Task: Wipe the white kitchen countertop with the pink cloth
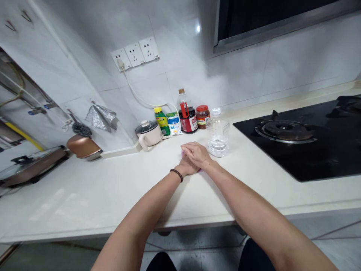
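- Risk: the right hand (197, 153) is resting just beside the clear plastic bottle (217, 142). A sideways slip of the knuckles could tip it, running liquid across the white countertop (84, 195) toward the black gas hob (307, 158).
- Risk: the small purple object (182, 151) is showing only as slivers beneath the stacked hands. Loosening fingers could let it slide out.
- Fingers: the right hand's are lying pressed together over the left hand (186, 167). The left hand's are hidden, so their state cannot be told.
- Object: it is sitting under both hands, near the counter's middle. Its kind is hidden.
- Containers: the bottle is holding shallow clear liquid under a white cap. Farther back, a dark sauce bottle (187, 121) is standing beside a red-lidded jar (202, 116) of red paste. A white lidded pot (148, 133) is hiding its contents.
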A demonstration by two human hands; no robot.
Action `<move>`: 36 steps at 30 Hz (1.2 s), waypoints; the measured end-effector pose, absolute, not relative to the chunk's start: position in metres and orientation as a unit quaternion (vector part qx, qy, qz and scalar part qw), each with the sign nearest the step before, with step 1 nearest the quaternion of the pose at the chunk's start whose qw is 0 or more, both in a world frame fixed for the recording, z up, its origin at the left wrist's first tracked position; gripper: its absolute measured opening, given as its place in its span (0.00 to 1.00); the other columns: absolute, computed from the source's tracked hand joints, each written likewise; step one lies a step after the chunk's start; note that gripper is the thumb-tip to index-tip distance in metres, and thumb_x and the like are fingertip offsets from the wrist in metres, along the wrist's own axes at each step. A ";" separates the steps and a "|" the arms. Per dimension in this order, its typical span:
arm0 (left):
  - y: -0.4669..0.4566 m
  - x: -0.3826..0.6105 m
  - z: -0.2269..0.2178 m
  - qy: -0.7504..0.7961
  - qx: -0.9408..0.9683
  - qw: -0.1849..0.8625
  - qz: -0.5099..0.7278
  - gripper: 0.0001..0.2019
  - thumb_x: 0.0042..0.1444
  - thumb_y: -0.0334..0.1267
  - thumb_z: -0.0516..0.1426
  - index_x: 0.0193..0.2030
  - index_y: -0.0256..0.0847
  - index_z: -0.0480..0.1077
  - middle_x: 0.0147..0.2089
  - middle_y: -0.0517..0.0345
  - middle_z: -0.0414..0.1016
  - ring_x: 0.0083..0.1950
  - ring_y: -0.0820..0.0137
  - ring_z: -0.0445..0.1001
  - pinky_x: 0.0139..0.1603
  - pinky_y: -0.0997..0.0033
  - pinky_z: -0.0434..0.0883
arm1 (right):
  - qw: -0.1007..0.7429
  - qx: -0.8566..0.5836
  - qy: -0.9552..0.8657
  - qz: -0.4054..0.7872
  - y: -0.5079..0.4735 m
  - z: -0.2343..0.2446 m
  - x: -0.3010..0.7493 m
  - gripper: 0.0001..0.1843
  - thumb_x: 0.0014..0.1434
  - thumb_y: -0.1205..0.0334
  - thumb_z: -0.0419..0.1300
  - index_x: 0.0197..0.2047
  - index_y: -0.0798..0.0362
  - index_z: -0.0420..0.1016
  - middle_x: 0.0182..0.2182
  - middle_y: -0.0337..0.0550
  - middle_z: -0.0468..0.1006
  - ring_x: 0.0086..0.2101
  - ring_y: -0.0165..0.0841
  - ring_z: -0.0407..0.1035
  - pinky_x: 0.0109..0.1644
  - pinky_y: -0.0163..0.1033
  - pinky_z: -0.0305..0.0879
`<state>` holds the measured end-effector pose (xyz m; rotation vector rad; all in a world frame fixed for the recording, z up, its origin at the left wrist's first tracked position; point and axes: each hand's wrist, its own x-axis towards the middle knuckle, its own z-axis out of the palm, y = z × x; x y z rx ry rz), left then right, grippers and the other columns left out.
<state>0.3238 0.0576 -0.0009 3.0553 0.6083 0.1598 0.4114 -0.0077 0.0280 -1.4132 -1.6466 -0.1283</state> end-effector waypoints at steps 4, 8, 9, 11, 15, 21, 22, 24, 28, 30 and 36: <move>0.059 0.270 0.004 0.236 0.971 0.003 0.024 0.38 0.66 0.60 0.41 0.76 0.41 0.43 0.77 0.44 0.42 0.76 0.49 0.42 0.71 0.40 0.44 | 0.468 -0.588 -0.656 -0.068 -0.011 0.026 0.420 0.18 0.71 0.56 0.51 0.48 0.47 0.82 0.46 0.44 0.82 0.48 0.39 0.73 0.54 0.43 0.66; 0.080 0.208 0.009 0.335 0.942 0.005 -0.006 0.39 0.66 0.62 0.37 0.76 0.40 0.41 0.78 0.44 0.39 0.77 0.51 0.38 0.72 0.45 0.43 | 0.477 -0.600 -0.639 -0.061 -0.011 0.023 0.428 0.20 0.71 0.54 0.49 0.49 0.47 0.82 0.47 0.44 0.82 0.48 0.40 0.73 0.53 0.44 0.67; 0.087 0.190 0.010 0.360 0.933 0.001 -0.009 0.39 0.66 0.62 0.37 0.76 0.40 0.41 0.78 0.44 0.39 0.77 0.51 0.38 0.72 0.46 0.43 | 0.480 -0.602 -0.636 -0.060 -0.010 0.022 0.429 0.20 0.71 0.53 0.49 0.49 0.47 0.82 0.47 0.44 0.82 0.48 0.40 0.74 0.53 0.44 0.67; 0.100 0.157 0.012 0.410 0.912 -0.008 -0.015 0.39 0.66 0.61 0.36 0.76 0.39 0.42 0.78 0.44 0.40 0.77 0.51 0.39 0.72 0.47 0.45 | 0.481 -0.604 -0.632 -0.057 -0.010 0.021 0.431 0.20 0.71 0.52 0.49 0.49 0.47 0.82 0.47 0.44 0.82 0.48 0.40 0.74 0.53 0.44 0.67; 0.114 0.106 0.013 0.486 0.873 -0.034 -0.024 0.38 0.66 0.60 0.36 0.76 0.38 0.44 0.77 0.43 0.42 0.76 0.51 0.42 0.71 0.47 0.47 | 0.478 -0.613 -0.627 -0.057 -0.009 0.019 0.431 0.21 0.71 0.51 0.49 0.48 0.48 0.82 0.45 0.45 0.83 0.47 0.41 0.74 0.51 0.43 0.67; 0.091 0.097 0.009 0.483 0.874 -0.042 -0.035 0.38 0.67 0.59 0.35 0.76 0.37 0.43 0.78 0.44 0.39 0.77 0.51 0.40 0.72 0.47 0.46 | 0.466 -0.628 -0.621 -0.064 -0.006 0.022 0.424 0.20 0.71 0.51 0.49 0.48 0.47 0.82 0.44 0.44 0.83 0.46 0.39 0.74 0.48 0.41 0.66; 0.083 0.101 0.009 0.468 0.882 -0.040 -0.037 0.38 0.67 0.59 0.35 0.76 0.37 0.42 0.78 0.45 0.38 0.77 0.51 0.39 0.72 0.47 0.46 | 0.464 -0.627 -0.622 -0.065 -0.005 0.023 0.423 0.20 0.71 0.51 0.49 0.48 0.47 0.82 0.44 0.44 0.83 0.46 0.39 0.74 0.48 0.40 0.66; 0.064 0.112 0.008 0.429 0.902 -0.033 -0.039 0.38 0.67 0.59 0.36 0.77 0.39 0.41 0.78 0.46 0.37 0.77 0.52 0.37 0.72 0.47 0.45 | 0.462 -0.626 -0.624 -0.066 -0.002 0.024 0.421 0.20 0.71 0.52 0.49 0.47 0.47 0.82 0.43 0.44 0.83 0.45 0.38 0.74 0.48 0.39 0.66; 0.021 0.152 0.009 0.334 0.942 -0.004 -0.021 0.39 0.66 0.61 0.38 0.77 0.40 0.41 0.78 0.46 0.36 0.77 0.50 0.34 0.73 0.44 0.43 | 0.463 -0.623 -0.626 -0.070 0.001 0.024 0.419 0.20 0.71 0.52 0.49 0.46 0.47 0.82 0.42 0.44 0.83 0.45 0.38 0.74 0.48 0.39 0.65; -0.001 0.180 0.009 0.286 0.958 0.015 -0.014 0.40 0.66 0.62 0.38 0.77 0.39 0.41 0.78 0.44 0.35 0.77 0.49 0.34 0.73 0.42 0.41 | 0.466 -0.618 -0.629 -0.072 0.001 0.023 0.418 0.20 0.71 0.52 0.49 0.46 0.47 0.82 0.42 0.44 0.83 0.46 0.37 0.74 0.49 0.38 0.65; -0.046 0.266 0.006 0.180 0.982 0.053 0.016 0.43 0.63 0.64 0.40 0.77 0.37 0.38 0.78 0.41 0.37 0.76 0.44 0.38 0.72 0.39 0.41 | 0.465 -0.617 -0.630 -0.077 -0.004 0.021 0.423 0.20 0.71 0.52 0.50 0.48 0.48 0.82 0.45 0.45 0.83 0.47 0.38 0.74 0.51 0.40 0.67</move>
